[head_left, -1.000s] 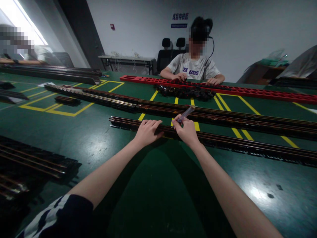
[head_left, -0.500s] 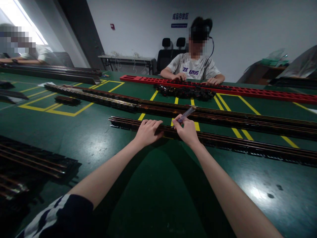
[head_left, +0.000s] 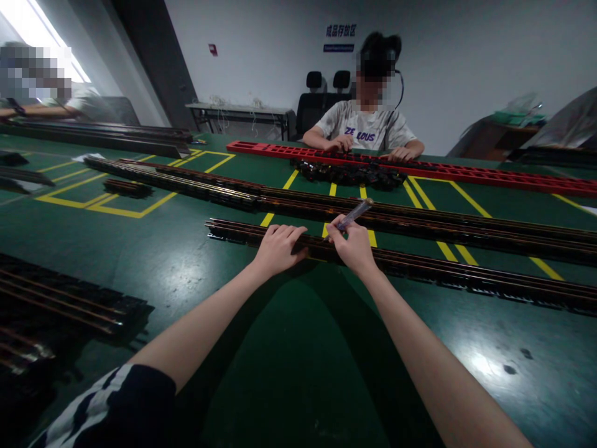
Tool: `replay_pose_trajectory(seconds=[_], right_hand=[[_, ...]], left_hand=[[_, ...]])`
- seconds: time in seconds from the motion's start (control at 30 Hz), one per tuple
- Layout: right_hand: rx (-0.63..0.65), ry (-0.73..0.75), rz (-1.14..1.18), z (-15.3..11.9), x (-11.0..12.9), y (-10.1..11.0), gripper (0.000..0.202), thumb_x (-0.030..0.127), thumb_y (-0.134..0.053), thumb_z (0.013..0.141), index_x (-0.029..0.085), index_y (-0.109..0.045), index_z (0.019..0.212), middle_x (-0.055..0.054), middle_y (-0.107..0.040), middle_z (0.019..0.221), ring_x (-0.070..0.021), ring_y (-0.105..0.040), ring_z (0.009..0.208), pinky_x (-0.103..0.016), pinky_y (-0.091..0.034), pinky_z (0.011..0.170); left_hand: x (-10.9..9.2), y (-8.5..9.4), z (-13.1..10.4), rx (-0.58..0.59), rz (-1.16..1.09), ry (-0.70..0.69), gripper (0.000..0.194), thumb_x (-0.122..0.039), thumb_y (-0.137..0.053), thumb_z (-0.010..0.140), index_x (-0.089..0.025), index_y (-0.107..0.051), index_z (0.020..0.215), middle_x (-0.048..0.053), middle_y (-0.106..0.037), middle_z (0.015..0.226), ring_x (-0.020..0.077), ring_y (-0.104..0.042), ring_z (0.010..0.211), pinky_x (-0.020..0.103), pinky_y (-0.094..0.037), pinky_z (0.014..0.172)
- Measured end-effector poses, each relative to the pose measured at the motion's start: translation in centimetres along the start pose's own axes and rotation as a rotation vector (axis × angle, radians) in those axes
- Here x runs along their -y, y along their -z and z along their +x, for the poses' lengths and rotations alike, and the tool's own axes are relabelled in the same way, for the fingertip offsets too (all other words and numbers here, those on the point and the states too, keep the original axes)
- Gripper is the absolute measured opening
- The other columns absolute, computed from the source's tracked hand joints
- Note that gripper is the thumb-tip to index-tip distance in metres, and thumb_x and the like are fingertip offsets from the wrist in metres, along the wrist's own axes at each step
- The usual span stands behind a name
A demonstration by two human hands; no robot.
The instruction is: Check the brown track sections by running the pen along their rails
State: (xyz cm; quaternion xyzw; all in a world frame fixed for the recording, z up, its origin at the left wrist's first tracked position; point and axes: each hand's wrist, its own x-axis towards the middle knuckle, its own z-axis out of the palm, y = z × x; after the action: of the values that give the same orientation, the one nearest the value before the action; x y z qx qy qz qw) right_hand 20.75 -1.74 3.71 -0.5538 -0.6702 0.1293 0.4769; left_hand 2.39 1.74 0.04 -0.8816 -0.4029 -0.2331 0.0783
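A long dark rail strip [head_left: 438, 271] with thin copper-coloured lines lies across the table in front of me. My left hand [head_left: 280, 249] rests over its left part, fingers on top and thumb along the near side, gripping it. Just to the right, my right hand [head_left: 353, 244] pinches a slim pen-like tool [head_left: 355, 213] with a clear, purplish barrel. The tool slants, its upper end pointing up and right; its lower tip is at the strip, mostly hidden by my fingers. Whether the tip touches the strip I cannot tell.
Beyond lie more long dark strips [head_left: 298, 204], a heap of black parts [head_left: 349, 174] and a red slotted frame [head_left: 489, 177], where a co-worker's hands rest. Stacked strips [head_left: 60, 292] lie at the near left, a short piece [head_left: 127, 188] farther back. Another person sits far left.
My right hand and the tool have shifted very slightly to the right. My left hand and the strip look the same.
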Motion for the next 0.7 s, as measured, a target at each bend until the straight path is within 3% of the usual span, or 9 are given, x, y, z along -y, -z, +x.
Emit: replay_pose_trajectory(seconds=[0.7], right_hand=[[-0.003, -0.034, 0.046, -0.03, 0.11, -0.09, 0.02, 0.034, -0.049, 0.082, 0.023, -0.052, 0.066, -0.002, -0.063, 0.058, -0.02, -0.06, 0.059, -0.031, -0.044, 0.064]], left_hand=[[-0.06, 0.32, -0.01, -0.03, -0.036, -0.009, 0.038, -0.022, -0.053, 0.082, -0.015, -0.058, 0.119, 0.01, -0.069, 0.114, 0.0274, -0.061, 0.108, 0.044, -0.04, 0.095]])
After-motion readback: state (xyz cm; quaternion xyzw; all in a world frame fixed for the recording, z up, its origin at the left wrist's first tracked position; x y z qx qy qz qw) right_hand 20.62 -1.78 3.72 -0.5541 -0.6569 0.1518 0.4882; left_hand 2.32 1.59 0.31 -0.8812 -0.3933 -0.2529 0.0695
